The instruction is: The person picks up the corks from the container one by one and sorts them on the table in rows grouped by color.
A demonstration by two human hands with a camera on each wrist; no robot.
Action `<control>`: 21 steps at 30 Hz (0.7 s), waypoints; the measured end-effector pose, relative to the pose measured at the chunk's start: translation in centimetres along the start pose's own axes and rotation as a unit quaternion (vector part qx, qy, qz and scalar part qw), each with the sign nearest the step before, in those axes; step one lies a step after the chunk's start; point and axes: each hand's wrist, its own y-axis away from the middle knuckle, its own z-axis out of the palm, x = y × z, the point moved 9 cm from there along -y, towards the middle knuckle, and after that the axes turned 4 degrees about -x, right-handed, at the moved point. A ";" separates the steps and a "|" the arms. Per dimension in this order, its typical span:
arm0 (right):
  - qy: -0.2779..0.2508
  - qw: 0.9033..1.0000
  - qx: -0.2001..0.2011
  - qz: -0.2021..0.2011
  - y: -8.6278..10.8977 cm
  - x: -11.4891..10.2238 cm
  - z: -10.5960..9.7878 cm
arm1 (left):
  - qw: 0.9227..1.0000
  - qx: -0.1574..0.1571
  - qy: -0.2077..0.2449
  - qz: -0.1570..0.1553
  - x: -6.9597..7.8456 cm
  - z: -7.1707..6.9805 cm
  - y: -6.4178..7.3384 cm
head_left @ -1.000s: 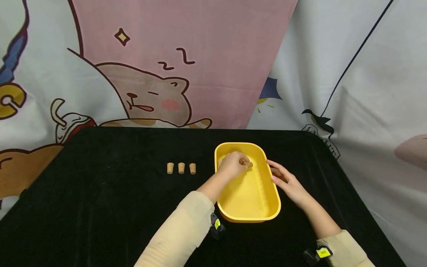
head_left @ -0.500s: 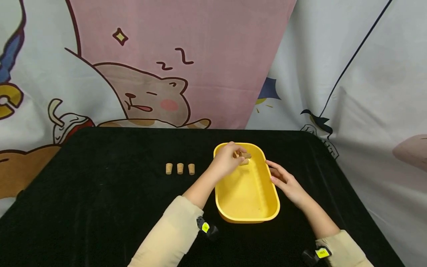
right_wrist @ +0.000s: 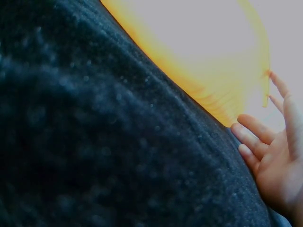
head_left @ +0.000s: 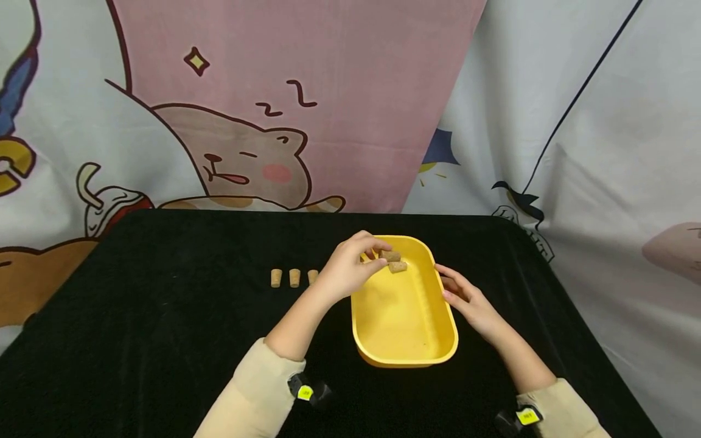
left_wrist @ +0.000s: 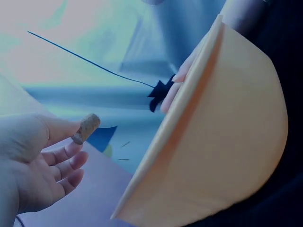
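Observation:
My left hand (head_left: 350, 263) pinches a cork stopper (left_wrist: 87, 127) between thumb and index finger, its other fingers loosely bent. In the head view this hand is over the far left rim of a yellow plastic bin (head_left: 405, 316). A second cork (head_left: 398, 267) lies on its side inside the bin, near the far end. My right hand (head_left: 471, 302) rests its fingertips against the bin's right side, fingers mostly extended. In the right wrist view its fingers (right_wrist: 258, 127) touch the bin's outer wall near the cloth.
Left of the bin, three upright corks stand in a row; one cork (head_left: 294, 278) is in the middle, and my left hand partly hides the rightmost. Black cloth (head_left: 164, 316) covers the table. Behind it hangs a printed cartoon curtain (head_left: 372, 109).
My left hand has risen and drawn back leftward from inside the bin, carrying a cork. The other cork in the bin has come into sight. My right hand stays at the bin's side.

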 end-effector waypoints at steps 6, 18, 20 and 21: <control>-0.005 1.000 -0.003 -0.003 -0.1 0.0 0.1 | 1.000 -0.023 0.008 0.014 -0.4 -1.7 1.9; -0.002 1.000 0.002 0.009 0.0 0.1 0.0 | 0.998 -0.047 0.021 0.029 -2.0 -5.8 5.4; -0.002 1.000 0.000 0.006 0.0 0.0 0.0 | 0.998 -0.046 0.021 0.027 -2.4 -6.4 5.8; -0.002 1.000 -0.001 0.006 0.0 -0.1 0.0 | 0.999 -0.044 0.020 0.026 -2.6 -6.7 6.0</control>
